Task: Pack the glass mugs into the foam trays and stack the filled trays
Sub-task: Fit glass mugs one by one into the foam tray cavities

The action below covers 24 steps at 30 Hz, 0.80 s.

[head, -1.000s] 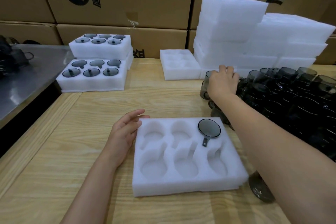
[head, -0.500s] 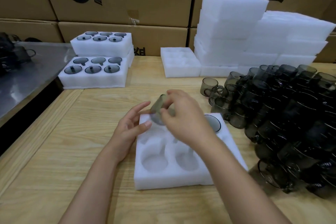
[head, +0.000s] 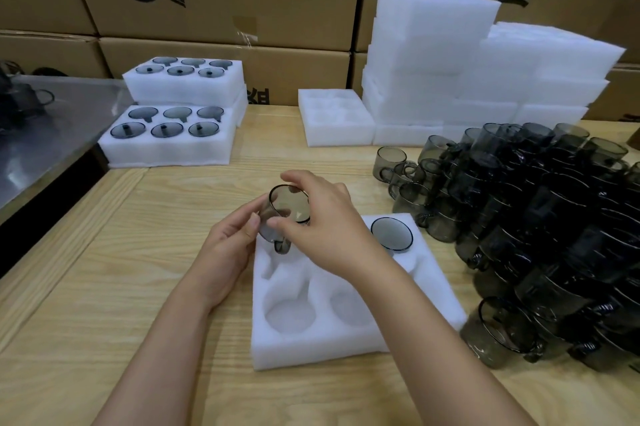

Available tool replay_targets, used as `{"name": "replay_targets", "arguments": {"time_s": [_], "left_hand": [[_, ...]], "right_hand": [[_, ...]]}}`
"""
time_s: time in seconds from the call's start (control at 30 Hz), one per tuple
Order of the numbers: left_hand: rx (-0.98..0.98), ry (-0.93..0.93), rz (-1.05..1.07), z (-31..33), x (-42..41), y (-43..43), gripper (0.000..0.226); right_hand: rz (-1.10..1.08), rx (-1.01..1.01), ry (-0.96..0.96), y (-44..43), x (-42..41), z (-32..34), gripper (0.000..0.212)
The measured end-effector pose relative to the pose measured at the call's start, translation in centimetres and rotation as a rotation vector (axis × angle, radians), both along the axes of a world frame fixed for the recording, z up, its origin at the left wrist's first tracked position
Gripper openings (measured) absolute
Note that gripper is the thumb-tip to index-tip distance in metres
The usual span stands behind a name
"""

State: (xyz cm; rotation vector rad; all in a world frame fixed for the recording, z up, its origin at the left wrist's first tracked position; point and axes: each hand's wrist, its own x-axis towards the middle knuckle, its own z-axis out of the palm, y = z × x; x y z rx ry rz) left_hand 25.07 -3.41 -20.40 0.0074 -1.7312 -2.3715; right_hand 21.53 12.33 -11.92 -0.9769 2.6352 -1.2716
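Reached into the heap of mugs [head: 540,218] at 3 o'clock a second ago; now back over the foam tray [head: 311,353] with one glass mug [head: 287,214], tilted, mouth toward the camera, handle down. Gripped by the right hand [head: 322,228], thumb and fingers curled round the rim. Steadied from 9 o'clock by the left hand [head: 228,252], thumb and fingers closed on its wall, no longer resting at the tray's edge. Held just above the pocket at 11 o'clock of the tray, not yet seated. Points to a second mug about to go in, along the same far row as the seated mug [head: 393,233] at 1 o'clock. Leaves four pockets to fill, probably, though partly hidden by the forearm.

Smoke-grey glass, thin-walled, smooth and glossy, with a small loop handle. Soft white foam, matte and faintly fuzzy, cut into round wells with narrow handle slots. Filled trays [head: 166,152] at 10 o'clock on the pale, grainy wooden table [head: 104,270]; blank foam blocks [head: 450,62] stacked at 1 o'clock.
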Motion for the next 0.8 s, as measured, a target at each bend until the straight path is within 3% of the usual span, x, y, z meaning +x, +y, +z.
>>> {"name": "replay_targets", "arguments": {"time_s": [0.13, 0.3, 0.53, 0.8], "left_hand": [[-0.015, -0.019, -0.043, 0.3, 0.1, 0.1, 0.071], [-0.104, -0.056, -0.057, 0.0, 0.1, 0.0, 0.061], [-0.093, -0.074, -0.036, 0.0, 0.1, 0.2, 0.061], [-0.096, -0.087, -0.051, 0.1, 0.2, 0.1, 0.062]], "right_hand": [[-0.067, -0.041, 0.024, 1.0, -0.9, 0.4, 0.057], [-0.185, 0.051, -0.014, 5.4, -2.9, 1.0, 0.052], [-0.172, 0.134, -0.077, 5.6, -2.3, -0.6, 0.055], [-0.113, 0.376, 0.093, 4.5, -1.8, -1.4, 0.057]]}}
